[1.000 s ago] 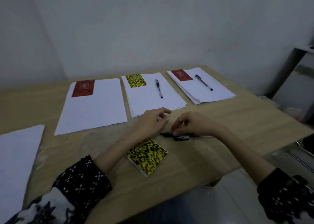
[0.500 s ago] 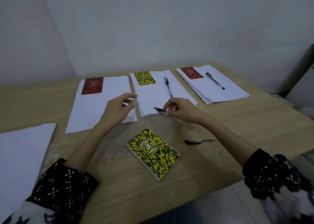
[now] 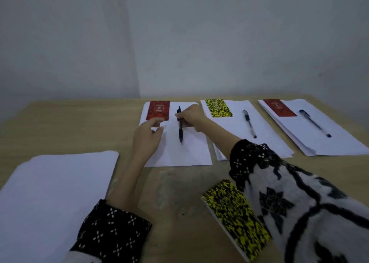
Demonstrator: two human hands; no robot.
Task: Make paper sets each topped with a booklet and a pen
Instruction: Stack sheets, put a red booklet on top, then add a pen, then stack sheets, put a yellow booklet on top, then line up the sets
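Three paper sets lie along the far side of the table. The left set [image 3: 185, 153] carries a red booklet [image 3: 158, 110]. My right hand [image 3: 189, 117] is shut on a black pen [image 3: 180, 129], whose tip rests on this paper beside the red booklet. My left hand [image 3: 147, 137] hovers open over the paper's left edge. The middle set [image 3: 263, 143] has a yellow-black booklet [image 3: 218, 108] and a pen [image 3: 249, 126]. The right set [image 3: 329, 143] has a red booklet [image 3: 279, 107] and a pen [image 3: 314, 126].
A plain stack of white paper [image 3: 50, 192] lies at the near left. A loose yellow-black booklet [image 3: 237, 214] sits near the table's front edge, partly under my right sleeve. A grey wall stands behind the wooden table [image 3: 69, 127].
My right hand lifted a black pen from the table near the loose yellow booklet and carried it left onto the left paper set. My left hand moved along to that paper's edge.
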